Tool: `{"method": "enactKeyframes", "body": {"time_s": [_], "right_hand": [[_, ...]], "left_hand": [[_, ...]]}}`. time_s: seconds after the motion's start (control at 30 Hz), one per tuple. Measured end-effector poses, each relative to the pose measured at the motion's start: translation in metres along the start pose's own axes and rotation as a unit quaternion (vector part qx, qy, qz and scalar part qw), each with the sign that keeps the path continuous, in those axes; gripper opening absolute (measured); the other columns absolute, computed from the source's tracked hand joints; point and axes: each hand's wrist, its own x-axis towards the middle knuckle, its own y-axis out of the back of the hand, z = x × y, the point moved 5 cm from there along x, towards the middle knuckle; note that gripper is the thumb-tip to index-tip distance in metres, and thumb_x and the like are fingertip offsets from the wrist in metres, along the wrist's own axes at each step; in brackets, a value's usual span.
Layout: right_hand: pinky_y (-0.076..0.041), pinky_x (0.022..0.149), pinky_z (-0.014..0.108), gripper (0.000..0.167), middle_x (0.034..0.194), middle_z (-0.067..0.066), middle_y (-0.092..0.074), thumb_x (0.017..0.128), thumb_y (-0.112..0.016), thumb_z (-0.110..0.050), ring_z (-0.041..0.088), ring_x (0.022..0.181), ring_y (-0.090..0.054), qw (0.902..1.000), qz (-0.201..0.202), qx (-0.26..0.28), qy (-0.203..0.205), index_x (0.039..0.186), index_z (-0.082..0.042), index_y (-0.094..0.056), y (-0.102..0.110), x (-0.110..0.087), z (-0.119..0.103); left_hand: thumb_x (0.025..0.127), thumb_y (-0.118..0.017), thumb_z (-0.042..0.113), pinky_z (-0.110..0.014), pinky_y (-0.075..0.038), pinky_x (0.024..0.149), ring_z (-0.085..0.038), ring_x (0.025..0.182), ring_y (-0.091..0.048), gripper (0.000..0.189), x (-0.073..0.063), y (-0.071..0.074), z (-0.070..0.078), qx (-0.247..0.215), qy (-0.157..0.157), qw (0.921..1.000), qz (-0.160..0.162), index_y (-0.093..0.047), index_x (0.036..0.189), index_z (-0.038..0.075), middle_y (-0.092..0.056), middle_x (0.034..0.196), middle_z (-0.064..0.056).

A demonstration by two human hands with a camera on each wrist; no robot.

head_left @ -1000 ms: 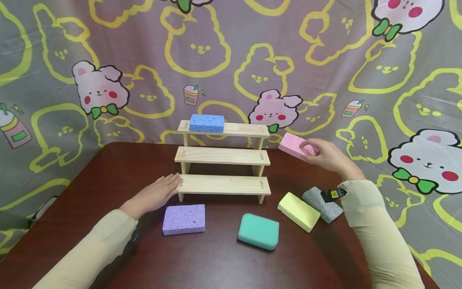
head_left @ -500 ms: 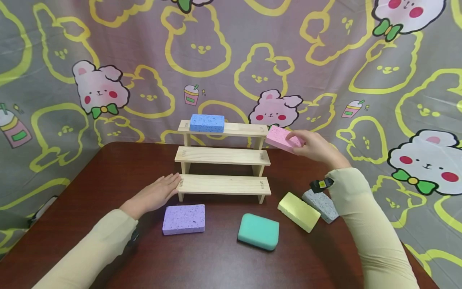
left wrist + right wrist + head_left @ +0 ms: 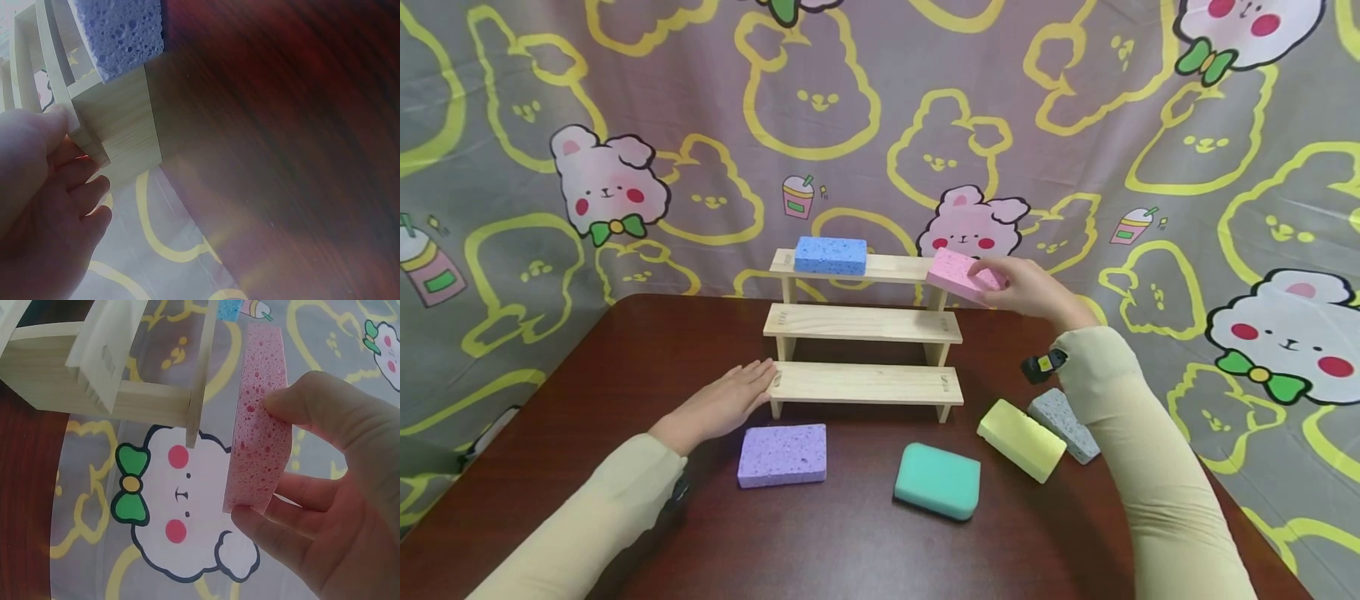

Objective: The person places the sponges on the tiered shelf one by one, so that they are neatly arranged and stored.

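Note:
My right hand (image 3: 1026, 287) pinches a pink sponge (image 3: 953, 272) between thumb and fingers. It holds the sponge tilted at the right end of the top tier of a three-tier wooden shelf (image 3: 861, 323). In the right wrist view, the pink sponge (image 3: 259, 419) appears beside the plank's end, with the thumb on one face and fingertips at its lower edge. A blue sponge (image 3: 831, 256) lies on the left part of the top tier. At the bottom tier's left end, my left hand (image 3: 722, 404) grips the plank; the left wrist view shows the thumb against the wooden plank (image 3: 62, 87).
On the brown table (image 3: 850, 550), a purple sponge (image 3: 782, 456) lies in front of the shelf's left side. A green sponge (image 3: 937, 481), a yellow sponge (image 3: 1022, 440) and a grey sponge (image 3: 1066, 423) lie toward the right. A patterned curtain (image 3: 700, 100) hangs behind.
My right hand has carried the pink sponge left and slightly up, from beside the shelf to its top tier's right end. The left hand and the other sponges have stayed put.

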Motion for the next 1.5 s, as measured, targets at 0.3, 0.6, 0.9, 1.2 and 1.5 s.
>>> {"method": "enactKeyframes", "body": {"time_s": [0.3,0.6,0.9,1.2,1.5], "right_hand": [[-0.036,0.065,0.037,0.034,0.088,0.011,-0.051,0.081,-0.069,-0.016,0.026,0.081,-0.047,0.9998,-0.018,-0.007,0.0,0.114,-0.015,-0.059,-0.001,0.02,-0.009],[-0.034,0.066,0.036,0.034,0.084,0.011,-0.046,0.082,-0.065,-0.013,0.025,0.078,-0.044,0.9987,-0.033,0.029,0.025,0.114,-0.016,-0.057,-0.01,0.037,-0.015],[-0.036,0.077,0.039,0.035,0.096,0.012,-0.051,0.082,-0.065,-0.01,0.028,0.09,-0.044,0.9976,-0.045,0.033,0.042,0.116,-0.01,-0.056,-0.022,0.056,-0.027],[-0.039,0.081,0.04,0.039,0.101,0.013,-0.055,0.081,-0.067,-0.011,0.028,0.09,-0.046,0.9973,-0.064,0.01,0.034,0.118,-0.008,-0.056,-0.037,0.071,-0.034],[-0.04,0.082,0.04,0.039,0.105,0.016,-0.057,0.08,-0.065,-0.01,0.027,0.089,-0.047,0.9975,-0.059,0.02,0.034,0.118,-0.005,-0.057,-0.042,0.079,-0.03]], "left_hand": [[0.096,-0.046,0.012,-0.051,-0.024,0.104,-0.041,0.125,-0.035,0.044,0.0,0.002,0.002,0.002,-0.001,1.0,0.0,-0.04,0.133,-0.011,-0.038,0.136,-0.028],[0.095,-0.047,0.012,-0.051,-0.025,0.104,-0.041,0.125,-0.035,0.044,0.0,0.002,0.002,0.004,-0.004,1.0,0.001,-0.04,0.132,-0.011,-0.039,0.135,-0.028],[0.095,-0.048,0.011,-0.051,-0.025,0.104,-0.041,0.125,-0.036,0.043,0.0,0.004,0.004,0.003,-0.007,1.0,0.004,-0.041,0.132,-0.011,-0.039,0.135,-0.028],[0.095,-0.047,0.012,-0.051,-0.025,0.104,-0.041,0.125,-0.035,0.044,0.0,0.003,0.003,0.0,0.0,1.0,-0.004,-0.04,0.132,-0.011,-0.038,0.136,-0.028],[0.095,-0.048,0.012,-0.052,-0.026,0.104,-0.042,0.125,-0.035,0.044,0.0,0.002,0.003,-0.002,-0.001,1.0,-0.002,-0.041,0.132,-0.011,-0.038,0.135,-0.029]]}}
